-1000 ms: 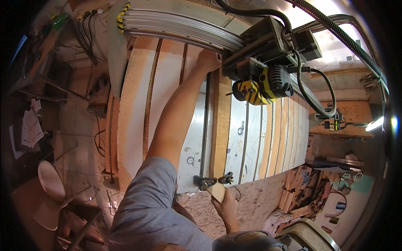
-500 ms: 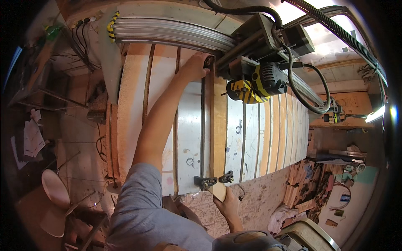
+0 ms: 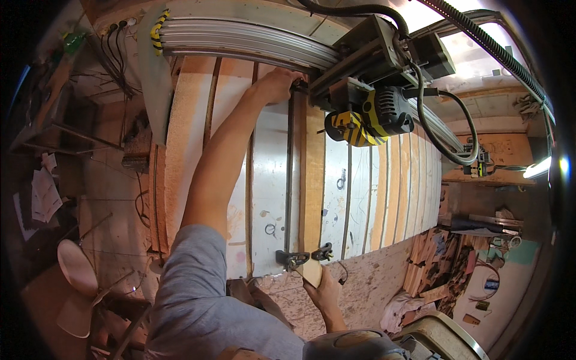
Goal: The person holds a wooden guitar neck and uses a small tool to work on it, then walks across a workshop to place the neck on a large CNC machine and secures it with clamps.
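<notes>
A long wooden board (image 3: 311,174) lies lengthwise across the slotted machine bed (image 3: 273,156), its pale near end sticking out past the front edge. My right hand (image 3: 325,295) is closed round that near end. Two black clamps, a left one (image 3: 292,258) and a right one (image 3: 324,251), sit either side of the board near the front edge. My left hand (image 3: 278,85) reaches to the board's far end. Its fingers are closed on a small dark clamp (image 3: 298,83) there, partly hidden by the hand and the machine.
A router spindle (image 3: 384,111) with yellow-black striped tape hangs right of the board's far end. Behind my left hand runs an aluminium gantry beam (image 3: 246,42). A black cable (image 3: 474,138) loops at the right. Stacked wood offcuts (image 3: 423,264) lie right of the bed.
My left hand has turned at the far clamp, and its fingers have shifted over the dark part. My right hand stays on the board's near end. The view has shifted slightly.
</notes>
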Tool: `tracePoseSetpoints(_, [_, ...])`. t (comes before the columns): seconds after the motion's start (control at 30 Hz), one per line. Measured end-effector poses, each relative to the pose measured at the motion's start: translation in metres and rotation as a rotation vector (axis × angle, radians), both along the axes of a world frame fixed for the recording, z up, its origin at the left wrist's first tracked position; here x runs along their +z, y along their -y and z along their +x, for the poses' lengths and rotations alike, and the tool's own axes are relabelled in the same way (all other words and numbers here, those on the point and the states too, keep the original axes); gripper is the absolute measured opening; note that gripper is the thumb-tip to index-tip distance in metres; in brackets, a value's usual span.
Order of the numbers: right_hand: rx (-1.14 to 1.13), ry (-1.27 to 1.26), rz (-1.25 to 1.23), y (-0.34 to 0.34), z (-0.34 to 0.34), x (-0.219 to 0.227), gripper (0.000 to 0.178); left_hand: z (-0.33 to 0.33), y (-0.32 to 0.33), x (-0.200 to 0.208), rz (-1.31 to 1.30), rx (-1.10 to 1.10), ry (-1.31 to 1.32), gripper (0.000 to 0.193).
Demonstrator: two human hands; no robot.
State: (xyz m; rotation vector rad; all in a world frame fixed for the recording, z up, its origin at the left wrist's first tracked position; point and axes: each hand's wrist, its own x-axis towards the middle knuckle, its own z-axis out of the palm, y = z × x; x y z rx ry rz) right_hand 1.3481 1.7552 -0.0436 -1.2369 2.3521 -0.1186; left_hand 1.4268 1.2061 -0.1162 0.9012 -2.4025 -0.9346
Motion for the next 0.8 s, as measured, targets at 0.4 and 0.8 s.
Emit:
tracePoseSetpoints(0.4, [0.037, -0.033, -0.034, 0.000, -0.001, 0.000, 0.046, 0.006, -0.012, 0.012, -0.006, 0.046, -0.157, 0.040])
tracePoseSetpoints(0.8, [-0.004, 0.004, 0.014, -0.005, -0.003, 0.001, 0.048, -0.014, -0.031, 0.000, 0.033, 0.323, -0.325, 0.027])
